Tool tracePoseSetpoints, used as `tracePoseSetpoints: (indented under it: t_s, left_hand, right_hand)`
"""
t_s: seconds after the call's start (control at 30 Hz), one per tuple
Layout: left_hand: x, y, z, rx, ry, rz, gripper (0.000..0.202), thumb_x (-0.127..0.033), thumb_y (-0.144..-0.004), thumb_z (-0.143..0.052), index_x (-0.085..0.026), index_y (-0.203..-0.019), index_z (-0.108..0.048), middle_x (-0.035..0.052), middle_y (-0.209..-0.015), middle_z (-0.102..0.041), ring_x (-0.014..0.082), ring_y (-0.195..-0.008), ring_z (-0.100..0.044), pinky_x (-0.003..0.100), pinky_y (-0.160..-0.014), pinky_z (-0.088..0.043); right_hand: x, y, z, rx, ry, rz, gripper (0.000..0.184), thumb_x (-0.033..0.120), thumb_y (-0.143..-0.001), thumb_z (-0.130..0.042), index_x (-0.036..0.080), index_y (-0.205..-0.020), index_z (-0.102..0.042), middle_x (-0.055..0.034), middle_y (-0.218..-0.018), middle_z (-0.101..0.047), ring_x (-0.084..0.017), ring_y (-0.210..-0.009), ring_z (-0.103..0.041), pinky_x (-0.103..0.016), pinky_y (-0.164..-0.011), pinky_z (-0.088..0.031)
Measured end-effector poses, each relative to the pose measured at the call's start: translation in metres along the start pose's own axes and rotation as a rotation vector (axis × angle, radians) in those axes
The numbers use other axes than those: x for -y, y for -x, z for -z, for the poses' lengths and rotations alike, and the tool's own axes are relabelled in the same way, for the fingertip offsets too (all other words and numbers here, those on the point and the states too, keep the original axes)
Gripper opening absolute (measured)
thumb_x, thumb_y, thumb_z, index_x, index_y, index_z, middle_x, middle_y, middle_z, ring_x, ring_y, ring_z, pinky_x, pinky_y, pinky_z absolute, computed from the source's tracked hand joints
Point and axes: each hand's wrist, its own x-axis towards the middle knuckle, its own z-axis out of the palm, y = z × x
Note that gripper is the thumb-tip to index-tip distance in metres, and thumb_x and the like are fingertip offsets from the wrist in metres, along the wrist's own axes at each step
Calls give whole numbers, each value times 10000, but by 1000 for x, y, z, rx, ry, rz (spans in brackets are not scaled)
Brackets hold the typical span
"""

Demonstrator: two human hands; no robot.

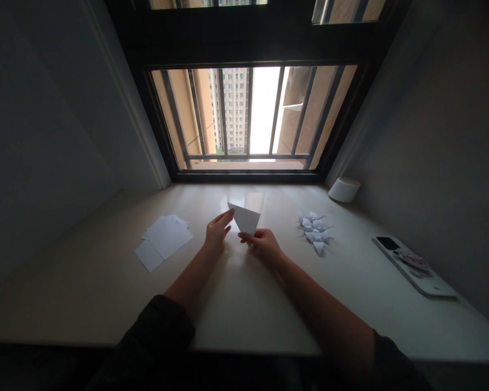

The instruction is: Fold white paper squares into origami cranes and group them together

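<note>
A sheet of white paper [246,218], folded into a triangle, is held up above the pale sill between both hands. My left hand [219,229] pinches its upper left corner between thumb and fingers. Lower down, my right hand [264,243] grips the bottom part, the thumb lying across the front; its other fingers are partly hidden. To the left lies a loose, overlapping stack of white paper sheets [169,237]. On the right sits a cluster of small folded white paper figures [315,228] with pointed tips, which look like paper cranes.
A white rounded object [344,189] stands in the back right corner by the wall. A phone [415,269] with a round attachment lies at the right. Behind the sill [244,309] is a dark-framed window [244,176] with bars outside.
</note>
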Motion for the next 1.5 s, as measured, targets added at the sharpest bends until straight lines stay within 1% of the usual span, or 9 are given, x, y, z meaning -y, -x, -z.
tracePoseSetpoints:
  t_s: [0.1, 0.3, 0.47, 0.67, 0.83, 1.03, 1.2, 1.33, 1.5]
  left_hand:
    - [0, 0, 0, -13, 0, 8, 344, -393, -583, -765, -213, -862, -677, 65, -1065, -651, 226, -1081, -549, 292, -763, -428]
    - [1, -3, 3, -49, 0, -18, 333, -438, -617, -729, -247, -882, -661, 40, -1103, -648, 215, -1080, -556, 284, -730, -441]
    - [2, -6, 4, -53, -1, 3, 313, -442, -628, -718, -258, -874, -659, 36, -1120, -643, 215, -1057, -563, 284, -704, -442]
    - [-5, -6, 6, -33, 57, 9, 347, -429, -618, -728, -263, -916, -664, 27, -1193, -607, 205, -1074, -551, 264, -687, -430]
    - [-3, -6, 6, -4, 60, 2, 357, -486, -633, -704, -235, -879, -642, 46, -1147, -620, 204, -1056, -561, 259, -706, -421]
    - [1, -6, 8, -111, 19, 15, 359, -533, -651, -661, -234, -839, -602, 40, -1030, -646, 204, -1005, -583, 268, -708, -401]
    - [1, -6, 8, -189, 19, 21, 355, -535, -643, -652, -228, -812, -597, 35, -991, -653, 209, -1013, -578, 277, -707, -385]
    - [2, -5, 6, -225, 17, -24, 331, -491, -635, -665, -211, -803, -615, 47, -972, -663, 218, -1024, -573, 274, -699, -376]
    - [-1, -9, 9, -269, -54, -191, 413, -541, -642, -640, -192, -862, -642, 83, -969, -681, 236, -960, -612, 279, -669, -381]
  right_hand:
    - [2, 2, -1, -7, 11, -2, 383, 513, -576, -732, 135, -606, -684, 4, -459, -554, -72, -381, -360, -244, -419, -244]
    - [3, 4, -2, -7, 79, 1, 381, 510, -584, -724, 131, -590, -683, 32, -379, -463, -70, -370, -329, -244, -416, -222]
    - [2, 3, -3, -2, 76, 25, 370, 502, -605, -715, 135, -584, -674, 34, -391, -466, -70, -374, -332, -242, -420, -226]
    - [0, 4, -4, 0, 88, 21, 350, 487, -607, -713, 139, -585, -678, 35, -391, -475, -73, -375, -331, -244, -423, -227]
    - [-4, 3, -4, -38, 157, 41, 344, 487, -624, -697, 145, -594, -687, 14, -424, -532, -83, -377, -358, -247, -429, -246]
    - [-7, 4, -5, -49, 287, 152, 337, 490, -652, -676, 158, -608, -707, -30, -532, -638, -108, -425, -449, -245, -461, -301]
    - [-6, 5, -7, -39, 338, 174, 352, 507, -662, -662, 161, -618, -715, -43, -562, -663, -123, -440, -487, -245, -467, -324]
    - [-4, 5, -7, -32, 338, 184, 342, 495, -669, -661, 161, -614, -712, -46, -571, -668, -128, -460, -498, -246, -481, -337]
    - [-4, 7, -7, -39, 310, 159, 349, 503, -658, -665, 162, -597, -703, -47, -569, -666, -133, -461, -508, -252, -487, -347]
